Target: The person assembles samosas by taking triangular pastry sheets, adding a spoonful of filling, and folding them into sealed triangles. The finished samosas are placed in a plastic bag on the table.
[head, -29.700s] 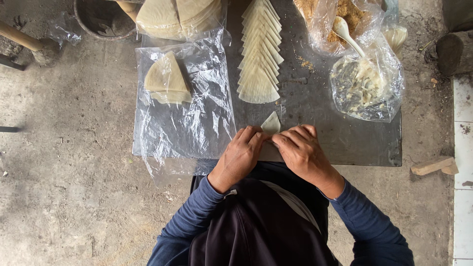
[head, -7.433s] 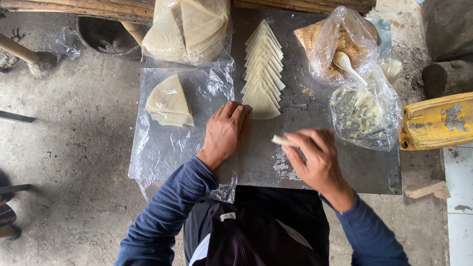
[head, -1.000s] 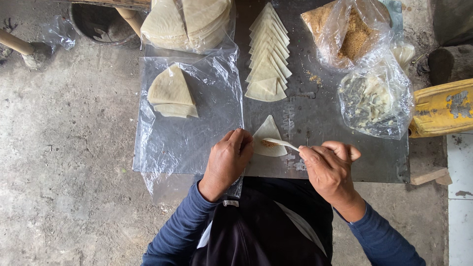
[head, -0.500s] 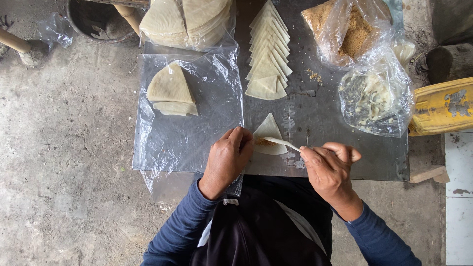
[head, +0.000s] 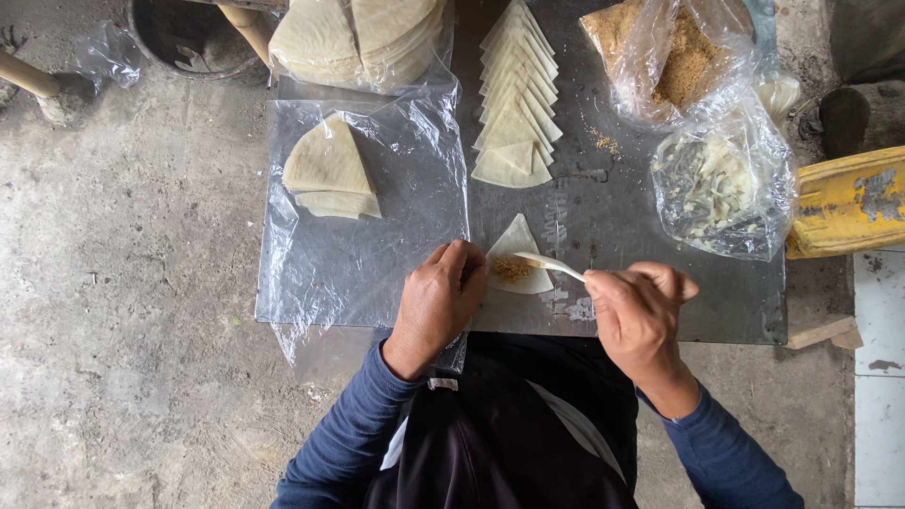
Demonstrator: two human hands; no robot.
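A pale triangular pastry wrapper lies on the grey metal tray near its front edge, with a small heap of brown filling on it. My left hand presses the wrapper's left corner down. My right hand grips a white spoon whose bowl rests over the filling. Behind the wrapper a row of folded triangular pastries runs toward the back of the tray.
A clear plastic sheet on the left bears a small stack of quarter-round wrappers. A bag of more wrappers sits behind. Bags of brown crumbly filling and pale filling lie right. A yellow container is far right.
Brown filling now lies on the wrapper beneath the spoon; half a second ago the wrapper looked bare. Both hands have stayed nearly in place.
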